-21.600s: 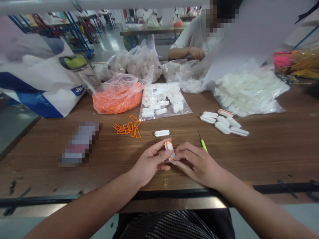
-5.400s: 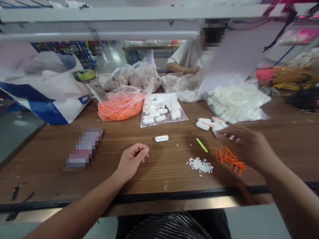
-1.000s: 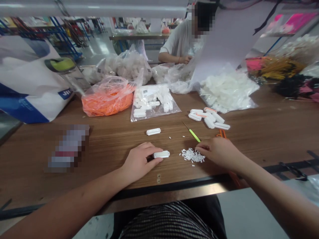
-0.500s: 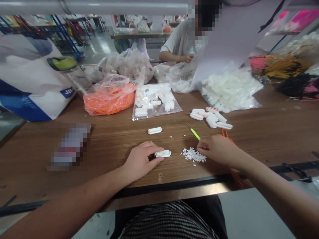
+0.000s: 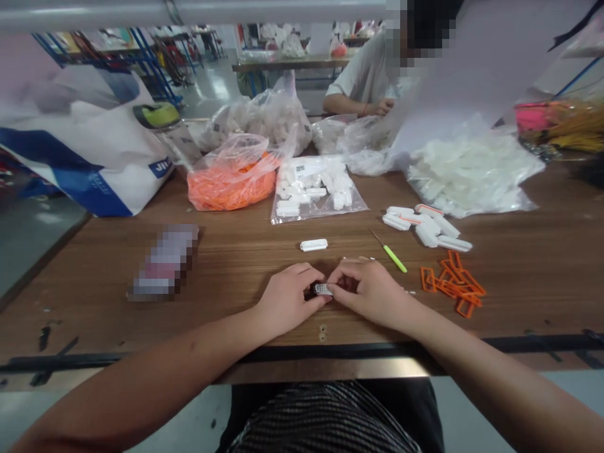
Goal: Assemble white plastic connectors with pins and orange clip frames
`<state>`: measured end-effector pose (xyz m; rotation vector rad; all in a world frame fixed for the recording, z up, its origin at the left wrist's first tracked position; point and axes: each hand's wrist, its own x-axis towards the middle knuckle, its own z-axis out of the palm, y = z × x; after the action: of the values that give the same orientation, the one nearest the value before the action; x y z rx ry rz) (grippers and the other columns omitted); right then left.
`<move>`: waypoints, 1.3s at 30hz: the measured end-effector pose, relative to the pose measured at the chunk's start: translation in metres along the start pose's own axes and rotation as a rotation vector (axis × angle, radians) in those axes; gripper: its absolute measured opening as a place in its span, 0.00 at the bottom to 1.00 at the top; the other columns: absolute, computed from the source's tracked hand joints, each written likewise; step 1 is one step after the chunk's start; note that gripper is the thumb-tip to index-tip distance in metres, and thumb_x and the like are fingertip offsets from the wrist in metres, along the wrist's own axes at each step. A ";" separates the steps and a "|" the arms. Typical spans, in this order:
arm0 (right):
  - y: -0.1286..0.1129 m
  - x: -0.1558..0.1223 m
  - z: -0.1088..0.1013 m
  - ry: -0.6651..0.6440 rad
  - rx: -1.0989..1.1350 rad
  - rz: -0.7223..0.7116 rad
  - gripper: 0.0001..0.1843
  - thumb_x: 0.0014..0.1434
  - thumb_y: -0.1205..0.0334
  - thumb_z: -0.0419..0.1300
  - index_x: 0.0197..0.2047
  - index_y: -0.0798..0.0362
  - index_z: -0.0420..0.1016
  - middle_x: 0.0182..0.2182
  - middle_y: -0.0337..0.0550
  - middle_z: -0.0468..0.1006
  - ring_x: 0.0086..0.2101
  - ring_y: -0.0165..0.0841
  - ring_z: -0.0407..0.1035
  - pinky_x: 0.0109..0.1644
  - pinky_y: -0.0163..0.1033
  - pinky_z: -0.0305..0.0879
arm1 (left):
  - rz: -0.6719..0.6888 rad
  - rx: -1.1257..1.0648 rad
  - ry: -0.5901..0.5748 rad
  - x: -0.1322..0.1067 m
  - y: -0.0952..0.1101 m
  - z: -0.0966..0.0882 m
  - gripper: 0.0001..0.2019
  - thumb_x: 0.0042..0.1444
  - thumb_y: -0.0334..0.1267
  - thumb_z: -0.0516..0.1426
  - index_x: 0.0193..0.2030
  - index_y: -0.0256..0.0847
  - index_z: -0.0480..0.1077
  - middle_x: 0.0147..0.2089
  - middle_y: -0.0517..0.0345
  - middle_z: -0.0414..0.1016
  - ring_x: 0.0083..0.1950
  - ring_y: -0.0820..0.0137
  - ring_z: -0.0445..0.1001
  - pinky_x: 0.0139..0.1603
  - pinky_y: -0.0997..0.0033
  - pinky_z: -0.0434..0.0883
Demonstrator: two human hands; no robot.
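My left hand (image 5: 287, 294) grips a white connector housing (image 5: 323, 289) between thumb and fingers, its grid of small holes facing up. Over the right end of that housing, my right hand (image 5: 375, 290) is closed in a pinch; whatever sits between its fingertips is too small to make out. A few tiny white pegs (image 5: 411, 292) peek out beside the right hand, which covers most of their pile. Just beyond the hands lies another white connector housing (image 5: 314, 245). A pick with a yellow-green handle (image 5: 395, 258) rests farther to the right.
Orange rectangular frames (image 5: 450, 283) lie right of my hand, with several white housings (image 5: 427, 229) behind them. Bags of orange parts (image 5: 231, 185) and white parts (image 5: 316, 189) stand farther back. A blurred-out flat object (image 5: 165, 261) is at left. Another person (image 5: 358, 88) sits opposite.
My right hand has moved left from the pile of white pegs to the housing in my left hand. The orange frames are now uncovered. The view has shifted, so things appear farther right.
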<state>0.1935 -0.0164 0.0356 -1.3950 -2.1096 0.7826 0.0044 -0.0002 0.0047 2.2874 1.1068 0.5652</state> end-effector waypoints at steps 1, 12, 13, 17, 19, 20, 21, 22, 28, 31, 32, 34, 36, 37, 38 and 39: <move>0.001 0.002 0.002 -0.006 -0.013 -0.005 0.06 0.55 0.66 0.60 0.26 0.52 0.75 0.22 0.36 0.74 0.25 0.28 0.65 0.35 0.38 0.60 | 0.005 -0.007 0.000 -0.001 0.000 -0.001 0.07 0.55 0.40 0.63 0.37 0.42 0.72 0.37 0.59 0.73 0.40 0.66 0.72 0.42 0.66 0.69; 0.005 0.007 0.006 -0.025 -0.160 -0.110 0.07 0.55 0.70 0.59 0.27 0.53 0.74 0.22 0.36 0.73 0.25 0.28 0.65 0.38 0.39 0.60 | -0.022 -0.055 0.035 -0.004 -0.004 -0.002 0.03 0.54 0.36 0.63 0.35 0.42 0.74 0.30 0.62 0.71 0.33 0.70 0.70 0.36 0.69 0.67; 0.005 0.008 0.006 -0.030 -0.166 -0.113 0.07 0.54 0.70 0.59 0.27 0.53 0.74 0.22 0.36 0.73 0.26 0.28 0.65 0.38 0.39 0.60 | -0.022 -0.053 0.034 -0.004 -0.004 -0.002 0.03 0.54 0.37 0.62 0.35 0.42 0.74 0.31 0.62 0.71 0.33 0.70 0.70 0.36 0.69 0.67; 0.004 0.010 0.004 -0.071 -0.207 -0.131 0.06 0.54 0.70 0.60 0.27 0.53 0.73 0.23 0.36 0.73 0.27 0.30 0.66 0.37 0.39 0.60 | -0.031 -0.056 0.028 -0.003 -0.003 -0.002 0.02 0.54 0.36 0.62 0.35 0.43 0.74 0.30 0.63 0.70 0.33 0.71 0.70 0.36 0.69 0.67; 0.003 0.013 0.001 -0.112 -0.253 -0.153 0.05 0.53 0.71 0.60 0.27 0.53 0.73 0.23 0.37 0.73 0.27 0.30 0.66 0.38 0.39 0.60 | -0.035 -0.056 0.020 -0.003 -0.002 -0.003 0.02 0.54 0.36 0.62 0.34 0.43 0.74 0.30 0.63 0.70 0.33 0.71 0.70 0.35 0.69 0.67; 0.002 0.014 0.000 -0.138 -0.281 -0.170 0.06 0.53 0.71 0.60 0.26 0.53 0.72 0.23 0.37 0.74 0.27 0.31 0.67 0.38 0.40 0.60 | -0.038 -0.051 0.015 -0.002 -0.002 -0.003 0.02 0.54 0.36 0.62 0.34 0.42 0.74 0.30 0.63 0.70 0.33 0.71 0.70 0.35 0.69 0.67; 0.001 0.016 -0.001 -0.165 -0.310 -0.190 0.06 0.53 0.71 0.60 0.26 0.53 0.72 0.23 0.38 0.74 0.28 0.31 0.67 0.39 0.40 0.60 | -0.042 -0.044 0.011 -0.002 -0.002 -0.003 0.02 0.54 0.36 0.62 0.34 0.42 0.74 0.30 0.63 0.70 0.33 0.70 0.70 0.35 0.69 0.67; -0.001 0.018 -0.002 -0.188 -0.338 -0.212 0.06 0.53 0.71 0.59 0.26 0.53 0.71 0.24 0.38 0.74 0.28 0.31 0.67 0.40 0.41 0.60 | -0.047 -0.036 0.007 -0.002 -0.002 -0.003 0.02 0.54 0.36 0.62 0.34 0.42 0.74 0.30 0.62 0.70 0.32 0.70 0.70 0.34 0.70 0.67; -0.010 0.020 -0.004 -0.265 -0.530 -0.324 0.11 0.59 0.71 0.55 0.25 0.54 0.73 0.25 0.43 0.75 0.29 0.33 0.67 0.40 0.42 0.58 | -0.072 -0.054 0.022 -0.002 -0.004 -0.001 0.04 0.53 0.38 0.63 0.35 0.42 0.75 0.30 0.62 0.70 0.33 0.69 0.70 0.36 0.68 0.68; -0.010 0.011 -0.005 -0.246 -0.576 -0.334 0.14 0.61 0.70 0.52 0.28 0.56 0.76 0.27 0.46 0.76 0.29 0.35 0.67 0.41 0.44 0.57 | -0.082 -0.072 0.020 -0.002 -0.003 -0.001 0.04 0.52 0.37 0.64 0.35 0.41 0.75 0.31 0.61 0.72 0.33 0.69 0.71 0.37 0.68 0.69; -0.009 0.008 -0.005 -0.227 -0.569 -0.330 0.14 0.62 0.70 0.52 0.29 0.56 0.77 0.27 0.47 0.77 0.29 0.35 0.67 0.41 0.44 0.57 | -0.083 -0.069 0.018 -0.002 -0.002 -0.001 0.04 0.52 0.37 0.64 0.35 0.41 0.75 0.31 0.61 0.72 0.33 0.69 0.71 0.37 0.68 0.69; -0.006 0.003 -0.006 -0.171 -0.528 -0.331 0.14 0.63 0.70 0.51 0.31 0.56 0.77 0.28 0.46 0.77 0.30 0.35 0.67 0.42 0.44 0.57 | -0.079 -0.058 0.018 -0.002 -0.001 -0.002 0.04 0.53 0.37 0.63 0.35 0.42 0.75 0.31 0.62 0.72 0.33 0.70 0.71 0.36 0.68 0.69; -0.003 -0.001 -0.004 -0.113 -0.495 -0.354 0.14 0.63 0.69 0.51 0.30 0.55 0.76 0.27 0.44 0.76 0.30 0.34 0.67 0.44 0.44 0.57 | -0.075 -0.051 0.019 -0.001 -0.001 -0.002 0.04 0.53 0.37 0.63 0.35 0.42 0.75 0.31 0.62 0.72 0.33 0.70 0.71 0.36 0.68 0.69; -0.002 -0.002 -0.003 -0.093 -0.499 -0.374 0.15 0.63 0.68 0.51 0.29 0.55 0.76 0.27 0.44 0.75 0.30 0.34 0.66 0.44 0.44 0.56 | -0.073 -0.051 0.018 -0.001 -0.001 -0.002 0.04 0.53 0.37 0.63 0.35 0.42 0.75 0.31 0.62 0.73 0.33 0.70 0.71 0.36 0.68 0.69; -0.001 -0.002 0.000 -0.080 -0.520 -0.396 0.15 0.63 0.68 0.51 0.28 0.54 0.75 0.27 0.44 0.75 0.30 0.34 0.66 0.44 0.44 0.56 | -0.071 -0.055 0.017 -0.001 -0.002 -0.002 0.04 0.52 0.37 0.63 0.35 0.42 0.75 0.31 0.62 0.73 0.33 0.70 0.71 0.36 0.68 0.69; -0.002 -0.003 0.003 -0.071 -0.555 -0.419 0.15 0.63 0.68 0.51 0.27 0.55 0.75 0.26 0.45 0.74 0.30 0.35 0.66 0.43 0.44 0.56 | -0.070 -0.058 0.013 -0.001 -0.002 -0.002 0.04 0.52 0.36 0.63 0.36 0.42 0.75 0.31 0.62 0.73 0.33 0.70 0.71 0.35 0.68 0.69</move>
<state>0.1912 -0.0199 0.0347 -1.1024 -2.6763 0.0777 0.0012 0.0007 0.0050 2.1896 1.1563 0.5783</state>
